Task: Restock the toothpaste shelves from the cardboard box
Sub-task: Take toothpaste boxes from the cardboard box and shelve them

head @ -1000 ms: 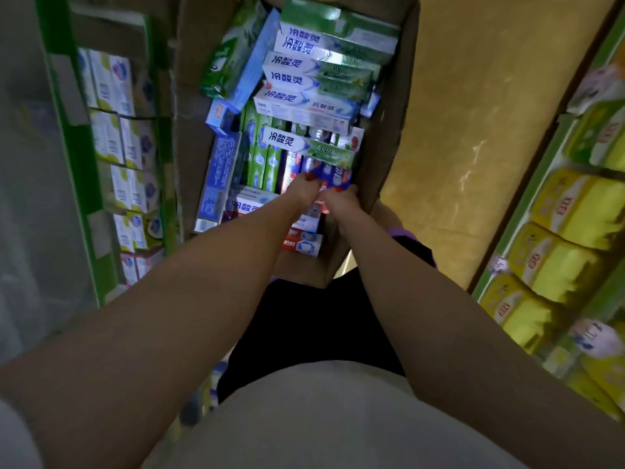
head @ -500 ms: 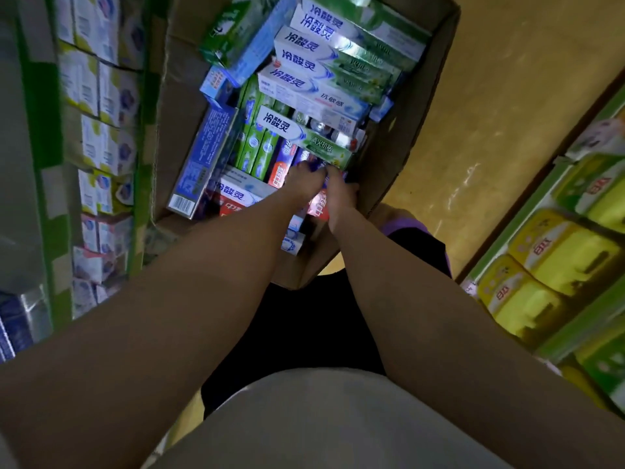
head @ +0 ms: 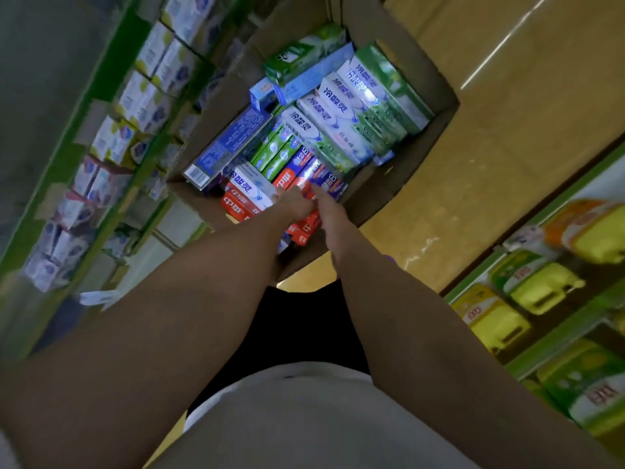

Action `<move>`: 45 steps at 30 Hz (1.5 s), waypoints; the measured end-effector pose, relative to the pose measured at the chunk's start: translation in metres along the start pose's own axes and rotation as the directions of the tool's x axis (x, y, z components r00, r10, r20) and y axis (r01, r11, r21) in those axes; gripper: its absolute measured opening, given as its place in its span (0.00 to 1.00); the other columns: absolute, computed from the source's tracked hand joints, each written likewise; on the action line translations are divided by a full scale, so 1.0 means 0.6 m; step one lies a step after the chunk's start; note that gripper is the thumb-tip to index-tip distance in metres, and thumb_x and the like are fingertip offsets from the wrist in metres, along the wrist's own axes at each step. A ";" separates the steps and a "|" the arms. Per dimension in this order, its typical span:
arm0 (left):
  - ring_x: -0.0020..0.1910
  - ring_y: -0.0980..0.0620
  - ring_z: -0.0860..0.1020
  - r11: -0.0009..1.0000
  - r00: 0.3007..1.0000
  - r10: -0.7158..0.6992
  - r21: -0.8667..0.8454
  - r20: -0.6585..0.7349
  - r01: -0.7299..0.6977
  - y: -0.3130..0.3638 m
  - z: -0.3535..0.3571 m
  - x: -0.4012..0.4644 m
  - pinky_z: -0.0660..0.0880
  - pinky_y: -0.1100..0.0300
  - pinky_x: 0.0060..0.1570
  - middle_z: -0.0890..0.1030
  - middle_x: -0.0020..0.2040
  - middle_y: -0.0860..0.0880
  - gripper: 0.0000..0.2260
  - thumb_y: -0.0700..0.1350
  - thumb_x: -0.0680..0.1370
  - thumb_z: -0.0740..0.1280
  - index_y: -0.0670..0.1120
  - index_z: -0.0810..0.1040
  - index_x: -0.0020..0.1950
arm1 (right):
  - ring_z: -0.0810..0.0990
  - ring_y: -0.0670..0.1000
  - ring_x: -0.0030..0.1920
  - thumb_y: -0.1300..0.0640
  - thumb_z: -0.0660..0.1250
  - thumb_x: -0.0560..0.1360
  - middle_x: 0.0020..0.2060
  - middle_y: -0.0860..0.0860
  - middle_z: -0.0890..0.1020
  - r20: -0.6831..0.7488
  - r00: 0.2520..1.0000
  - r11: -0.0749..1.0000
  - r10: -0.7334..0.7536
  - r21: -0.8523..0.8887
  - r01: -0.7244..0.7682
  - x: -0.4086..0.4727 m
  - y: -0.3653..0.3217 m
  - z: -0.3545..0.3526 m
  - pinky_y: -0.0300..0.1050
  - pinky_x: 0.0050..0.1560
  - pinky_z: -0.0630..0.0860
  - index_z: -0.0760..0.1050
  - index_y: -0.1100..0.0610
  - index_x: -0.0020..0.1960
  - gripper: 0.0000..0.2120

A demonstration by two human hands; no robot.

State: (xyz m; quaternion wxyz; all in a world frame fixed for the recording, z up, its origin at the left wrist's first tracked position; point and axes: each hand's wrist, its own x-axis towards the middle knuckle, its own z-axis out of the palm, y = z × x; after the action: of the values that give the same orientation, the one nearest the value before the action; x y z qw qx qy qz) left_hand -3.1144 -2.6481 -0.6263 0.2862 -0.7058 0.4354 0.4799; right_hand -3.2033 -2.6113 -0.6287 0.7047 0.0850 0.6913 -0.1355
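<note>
While both arms reach straight down into the cardboard box [head: 419,154]:
Left hand [head: 295,205]: fingers on red toothpaste cartons [head: 306,228].
Right hand [head: 329,211]: touching them, grip unclear.

Bare forearms, pale top, black bottoms.

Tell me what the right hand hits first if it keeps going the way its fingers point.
The right hand points into the cardboard box; it would likely meet the purple toothpaste carton just ahead first, though depth is unclear.
</note>
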 end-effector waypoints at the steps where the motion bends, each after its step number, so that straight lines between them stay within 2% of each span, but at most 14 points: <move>1: 0.75 0.34 0.59 0.999 1.000 0.023 -0.033 -0.004 -0.023 -0.009 -0.002 -0.007 0.64 0.42 0.71 0.57 0.78 0.35 0.28 0.53 0.81 0.63 0.43 0.62 0.78 | 0.82 0.54 0.52 0.33 0.68 0.73 0.60 0.57 0.81 0.003 1.000 0.999 -0.001 -0.044 0.001 -0.013 0.005 0.006 0.46 0.51 0.79 0.72 0.59 0.71 0.37; 4: 0.69 0.40 0.71 0.971 0.995 0.093 -0.222 0.019 -0.086 -0.039 -0.008 -0.040 0.73 0.51 0.60 0.65 0.75 0.37 0.31 0.49 0.82 0.64 0.40 0.54 0.80 | 0.84 0.57 0.50 0.32 0.72 0.67 0.55 0.57 0.83 0.006 1.000 0.999 -0.008 -0.038 0.008 -0.039 0.031 0.026 0.55 0.55 0.82 0.72 0.57 0.69 0.40; 9: 0.44 0.52 0.76 0.864 0.988 0.114 -0.480 -0.102 -0.149 -0.105 -0.023 -0.101 0.71 0.61 0.35 0.76 0.57 0.44 0.23 0.56 0.81 0.66 0.42 0.67 0.67 | 0.83 0.58 0.52 0.31 0.72 0.67 0.59 0.56 0.81 0.016 0.995 0.988 -0.096 0.120 0.093 -0.083 0.082 0.060 0.56 0.40 0.84 0.68 0.54 0.70 0.40; 12: 0.50 0.44 0.79 0.794 0.959 0.136 -0.552 -0.250 -0.256 -0.152 -0.031 -0.123 0.76 0.53 0.46 0.78 0.53 0.43 0.21 0.61 0.78 0.68 0.45 0.68 0.56 | 0.85 0.57 0.49 0.27 0.64 0.72 0.56 0.57 0.83 -0.039 0.974 0.962 -0.223 0.151 0.227 -0.116 0.097 0.100 0.58 0.45 0.85 0.75 0.55 0.60 0.33; 14: 0.51 0.43 0.80 0.697 0.934 0.127 -0.640 -0.335 -0.325 -0.185 -0.039 -0.137 0.78 0.50 0.50 0.80 0.54 0.41 0.17 0.57 0.78 0.70 0.47 0.68 0.53 | 0.85 0.57 0.48 0.36 0.62 0.80 0.54 0.58 0.83 -0.090 0.935 0.927 -0.344 0.123 0.353 -0.152 0.105 0.132 0.60 0.52 0.83 0.73 0.54 0.53 0.21; 18: 0.38 0.50 0.76 0.465 0.905 0.135 -0.781 -0.402 -0.416 -0.252 -0.075 -0.180 0.75 0.59 0.33 0.77 0.46 0.43 0.13 0.45 0.79 0.71 0.47 0.67 0.51 | 0.80 0.52 0.41 0.61 0.67 0.81 0.47 0.57 0.79 -0.073 0.854 0.845 -0.515 0.124 0.520 -0.219 0.122 0.181 0.47 0.43 0.79 0.69 0.58 0.59 0.10; 21: 0.39 0.47 0.77 0.328 0.890 0.169 -0.827 -0.424 -0.457 -0.304 -0.110 -0.217 0.73 0.57 0.33 0.78 0.47 0.42 0.13 0.43 0.76 0.74 0.49 0.69 0.47 | 0.80 0.55 0.39 0.63 0.69 0.79 0.45 0.60 0.80 -0.025 0.855 0.833 -0.517 0.216 0.510 -0.271 0.126 0.210 0.49 0.42 0.80 0.70 0.59 0.59 0.11; 24: 0.38 0.49 0.80 0.164 0.896 0.172 -0.885 -0.410 -0.436 -0.358 -0.136 -0.264 0.77 0.57 0.32 0.80 0.49 0.43 0.13 0.42 0.75 0.75 0.46 0.73 0.54 | 0.83 0.53 0.36 0.63 0.69 0.79 0.42 0.58 0.83 0.061 0.835 0.820 -0.547 0.239 0.520 -0.310 0.148 0.230 0.46 0.36 0.82 0.74 0.62 0.58 0.10; 27: 0.39 0.50 0.82 0.178 0.872 0.191 -0.858 -0.450 -0.482 -0.406 -0.156 -0.300 0.80 0.58 0.33 0.83 0.48 0.45 0.15 0.44 0.76 0.74 0.46 0.76 0.59 | 0.86 0.54 0.43 0.60 0.72 0.77 0.47 0.59 0.86 0.201 0.815 0.836 -0.544 0.213 0.506 -0.333 0.174 0.241 0.49 0.43 0.83 0.77 0.63 0.61 0.14; 31: 0.44 0.47 0.83 0.198 0.838 0.214 -0.817 -0.503 -0.541 -0.470 -0.178 -0.334 0.79 0.56 0.35 0.85 0.51 0.44 0.17 0.48 0.74 0.75 0.48 0.79 0.61 | 0.82 0.54 0.43 0.64 0.67 0.78 0.42 0.56 0.84 0.357 0.748 0.826 -0.559 0.169 0.537 -0.372 0.195 0.278 0.50 0.49 0.78 0.79 0.61 0.51 0.04; 34: 0.35 0.51 0.80 0.155 0.835 0.179 -0.823 -0.521 -0.546 -0.504 -0.187 -0.362 0.73 0.61 0.29 0.84 0.40 0.49 0.04 0.47 0.76 0.71 0.48 0.81 0.49 | 0.79 0.54 0.41 0.64 0.63 0.76 0.43 0.57 0.81 0.414 0.727 0.832 -0.548 0.185 0.523 -0.400 0.203 0.317 0.51 0.50 0.76 0.77 0.60 0.49 0.05; 36: 0.29 0.51 0.75 0.108 0.830 0.159 -0.826 -0.535 -0.553 -0.519 -0.191 -0.375 0.68 0.62 0.28 0.81 0.33 0.49 0.05 0.44 0.77 0.68 0.47 0.78 0.41 | 0.80 0.56 0.45 0.63 0.59 0.75 0.48 0.58 0.82 0.452 0.705 0.834 -0.546 0.216 0.508 -0.415 0.204 0.339 0.55 0.59 0.75 0.78 0.60 0.52 0.11; 40: 0.39 0.49 0.83 0.009 0.810 0.159 -0.820 -0.564 -0.572 -0.541 -0.203 -0.401 0.77 0.57 0.37 0.85 0.46 0.45 0.10 0.43 0.75 0.74 0.44 0.79 0.55 | 0.81 0.59 0.49 0.63 0.55 0.75 0.51 0.59 0.83 0.523 0.663 0.834 -0.536 0.204 0.513 -0.442 0.191 0.364 0.61 0.65 0.72 0.77 0.60 0.59 0.17; 45: 0.37 0.52 0.84 -0.090 0.791 0.113 -0.799 -0.601 -0.594 -0.553 -0.217 -0.451 0.78 0.60 0.31 0.85 0.44 0.46 0.16 0.43 0.74 0.76 0.43 0.76 0.59 | 0.83 0.60 0.44 0.65 0.54 0.77 0.42 0.60 0.85 0.570 0.650 0.850 -0.503 0.187 0.493 -0.484 0.167 0.402 0.59 0.56 0.77 0.78 0.61 0.53 0.14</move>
State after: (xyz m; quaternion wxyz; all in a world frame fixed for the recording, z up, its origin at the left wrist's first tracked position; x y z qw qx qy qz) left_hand -2.8069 -2.5115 -0.3312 -0.5048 -0.6221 0.1957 0.5656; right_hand -2.9449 -2.5690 -0.3385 0.8206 -0.1496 0.4276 -0.3483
